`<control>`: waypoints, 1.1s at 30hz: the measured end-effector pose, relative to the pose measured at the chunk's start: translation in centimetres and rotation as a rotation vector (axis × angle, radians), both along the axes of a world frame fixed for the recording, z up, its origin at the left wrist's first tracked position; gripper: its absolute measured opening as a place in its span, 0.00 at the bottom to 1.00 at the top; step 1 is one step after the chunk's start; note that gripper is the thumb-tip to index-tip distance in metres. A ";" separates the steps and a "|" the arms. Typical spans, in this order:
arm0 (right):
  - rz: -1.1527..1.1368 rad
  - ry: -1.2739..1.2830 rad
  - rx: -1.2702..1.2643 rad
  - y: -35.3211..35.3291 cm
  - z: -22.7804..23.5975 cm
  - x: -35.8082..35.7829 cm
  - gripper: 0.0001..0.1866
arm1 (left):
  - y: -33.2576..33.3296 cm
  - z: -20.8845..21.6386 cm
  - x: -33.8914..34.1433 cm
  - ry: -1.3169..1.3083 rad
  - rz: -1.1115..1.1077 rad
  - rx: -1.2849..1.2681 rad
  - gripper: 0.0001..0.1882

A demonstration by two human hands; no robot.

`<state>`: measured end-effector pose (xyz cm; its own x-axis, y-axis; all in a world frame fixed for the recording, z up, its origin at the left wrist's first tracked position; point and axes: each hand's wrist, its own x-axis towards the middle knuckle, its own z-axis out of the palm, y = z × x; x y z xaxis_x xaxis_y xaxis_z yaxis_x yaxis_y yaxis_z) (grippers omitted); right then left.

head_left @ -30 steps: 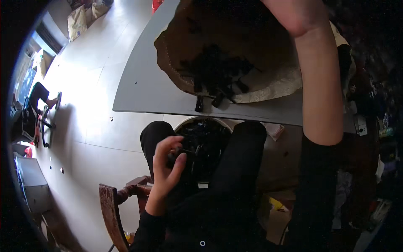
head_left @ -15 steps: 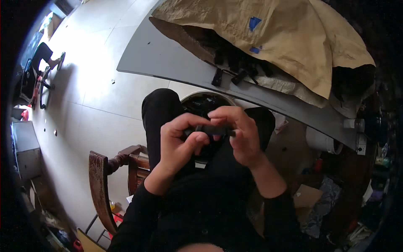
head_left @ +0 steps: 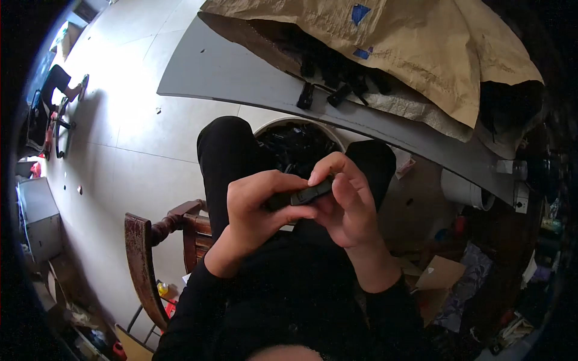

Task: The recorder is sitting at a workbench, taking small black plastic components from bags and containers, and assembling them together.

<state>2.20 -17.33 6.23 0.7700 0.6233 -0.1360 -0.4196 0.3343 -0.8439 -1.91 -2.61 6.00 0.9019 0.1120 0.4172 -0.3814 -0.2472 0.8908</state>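
Between my hands, above my lap, is a small black plastic part [head_left: 312, 192], oblong with a stepped edge; its exact kind I cannot make out. My left hand [head_left: 256, 201] pinches its left end, thumb below and index finger above. The fingers of my right hand [head_left: 346, 201] close round its right end, with the thumb raised beside it. Just beyond, a pale round bucket [head_left: 339, 139] between my knees holds many black parts [head_left: 292, 146]. Similar black pieces [head_left: 340, 95] spill from the mouth of a large brown paper sack [head_left: 415, 54].
The sack lies on a grey tabletop [head_left: 241, 78] that crosses ahead of my knees. To my left stands a wooden chair [head_left: 138, 253]. A white bucket [head_left: 460, 189] sits under the table at right, and cardboard [head_left: 439, 274] lies on the floor nearer me.
The black part has been turned and now slants up toward the right. My right thumb has lifted, and my left thumb has stretched out along its lower side. The view has shifted slightly.
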 end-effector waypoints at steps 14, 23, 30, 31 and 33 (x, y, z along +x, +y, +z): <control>0.213 0.249 -0.082 -1.8 0.1 0.1 0.12 | 1.1 -0.4 0.1 0.032 -0.233 0.158 0.16; 0.653 -0.126 -0.432 -2.7 1.0 -0.4 0.06 | 2.4 0.0 -0.4 -0.111 -0.628 0.372 0.11; 0.580 -0.534 -0.450 -2.2 -0.2 1.1 0.08 | 2.8 -1.3 -0.2 -0.057 -0.616 0.267 0.10; 0.543 -0.722 -0.419 -1.9 -0.3 2.6 0.10 | 2.8 -1.6 0.0 -0.024 -0.466 0.208 0.11; 0.250 -0.945 -0.540 -0.5 -0.7 5.1 0.11 | 3.5 -3.6 -0.4 0.166 -0.265 -0.118 0.13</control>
